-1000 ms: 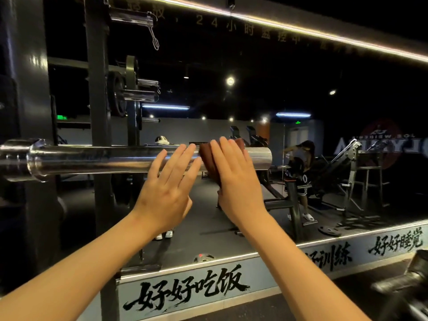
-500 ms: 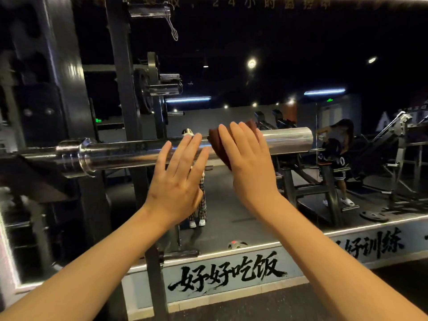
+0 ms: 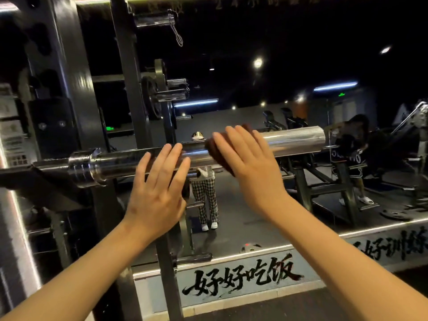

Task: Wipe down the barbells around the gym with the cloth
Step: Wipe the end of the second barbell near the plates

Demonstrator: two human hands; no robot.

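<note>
Chrome bar (image 3: 296, 141): right hand (image 3: 252, 167), fingers straight, presses brown cloth (image 3: 212, 148) on; left hand (image 3: 159, 188) flat, empty, seemingly touching beside

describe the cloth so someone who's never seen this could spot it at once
Find the thick chrome barbell sleeve crossing the middle of the view. The right hand lies flat on it, and the cloth is the dark reddish-brown wad under those fingers. It is the only soft, matte thing on the shiny bar; the left hand beside it covers bare metal.
</note>
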